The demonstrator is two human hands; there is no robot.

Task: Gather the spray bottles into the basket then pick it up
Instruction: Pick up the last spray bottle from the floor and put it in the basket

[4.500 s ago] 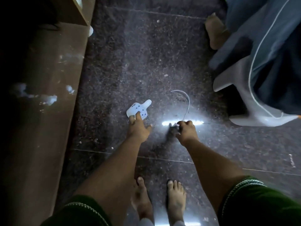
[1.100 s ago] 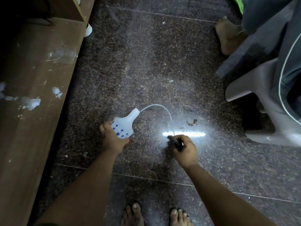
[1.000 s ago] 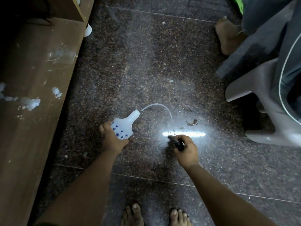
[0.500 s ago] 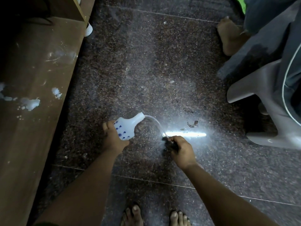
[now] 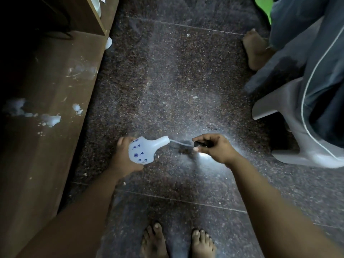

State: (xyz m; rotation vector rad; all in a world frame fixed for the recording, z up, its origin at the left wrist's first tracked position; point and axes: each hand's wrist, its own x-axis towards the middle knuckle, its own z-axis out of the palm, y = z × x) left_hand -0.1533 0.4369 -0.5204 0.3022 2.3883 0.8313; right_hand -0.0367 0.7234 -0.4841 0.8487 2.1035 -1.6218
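My left hand grips a small white spray bottle with blue flower prints, held tilted above the dark floor with its open neck pointing right. A thin clear dip tube runs from the neck to a black spray head pinched in my right hand. The two hands are level and about a hand's width apart. No basket is in view.
A brown wooden cabinet with white smears runs along the left. A grey plastic chair draped in blue cloth stands at the right, with another person's bare foot behind it. My own feet are at the bottom edge. Speckled granite floor lies between.
Both hands have risen from the floor. My right hand moved right and up with the spray head, straightening the tube, while the bottle tilted further toward it.
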